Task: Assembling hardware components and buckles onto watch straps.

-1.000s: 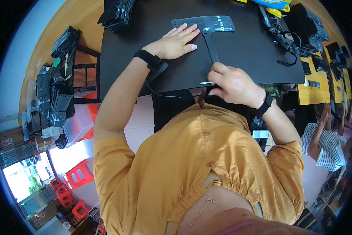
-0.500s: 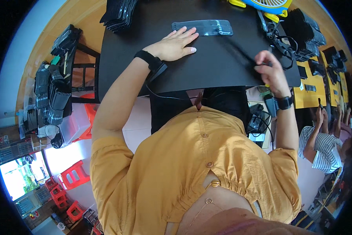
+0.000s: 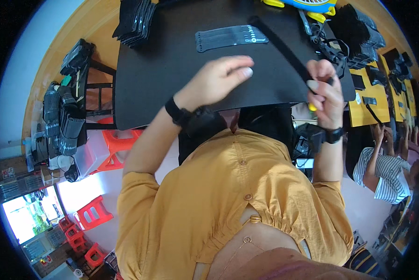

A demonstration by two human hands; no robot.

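Note:
A long black strap (image 3: pixel 284 49) is gripped in my right hand (image 3: pixel 327 93), on the right over the table's near part. It slants up and away to the left, its free end beside the flat bundle. A yellow-tipped thing (image 3: pixel 312 107) also shows under that hand; its kind is hidden. My left hand (image 3: pixel 218 80) hovers over the middle of the table, fingers stretched and thumb apart, holding nothing. Just beyond it lies a flat dark bundle of straps (image 3: pixel 228 38), with a row of white marks at its right end. Black bands circle both wrists.
The dark table (image 3: pixel 167 84) carries a stack of black strap bundles (image 3: pixel 137 23) at far left and more stacks (image 3: pixel 361 37) at far right. A blue and yellow fan (image 3: pixel 312 7) stands at the back, near tangled black straps (image 3: pixel 333 49). Another person (image 3: pixel 382 172) sits at right.
My left hand has lifted off the strap bundle and come nearer. The bundle has shifted slightly left. My right hand has raised the black strap, whose free end now points farther away.

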